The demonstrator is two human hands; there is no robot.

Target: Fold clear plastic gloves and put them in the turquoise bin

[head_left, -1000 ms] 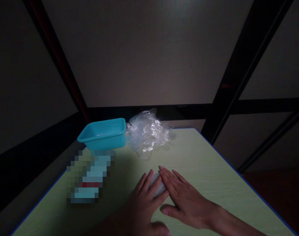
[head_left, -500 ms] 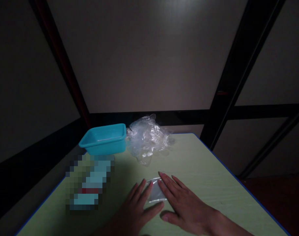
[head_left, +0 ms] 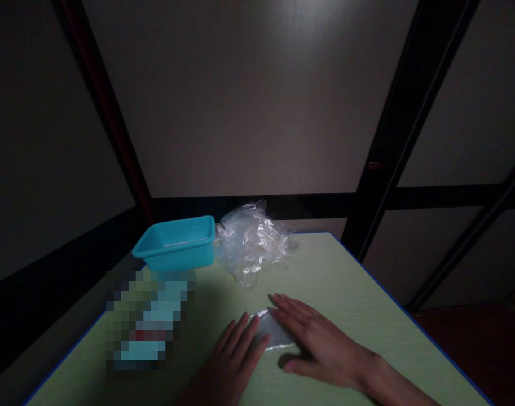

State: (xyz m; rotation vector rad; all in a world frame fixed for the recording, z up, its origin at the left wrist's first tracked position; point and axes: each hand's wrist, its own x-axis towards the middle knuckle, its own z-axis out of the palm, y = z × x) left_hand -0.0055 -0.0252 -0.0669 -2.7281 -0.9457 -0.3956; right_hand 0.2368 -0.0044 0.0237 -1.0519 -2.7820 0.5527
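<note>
Drawn left since a second ago with left hand (head_left: 236,355), baring more of folded clear plastic (head_left: 277,331) at lower centre | outstretched at its left edge, gripping nothing | laid flat over its right end with right hand (head_left: 325,345), gripping nothing | near mid-frame: crumpled clear film (head_left: 257,242), teal tub (head_left: 180,258) leftward

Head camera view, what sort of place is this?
Probably a dim indoor room, perhaps in a home: a pale green table stands before large dark-framed panels resembling sliding wardrobe doors, and a turquoise tub sits near the table's far left corner.
</note>
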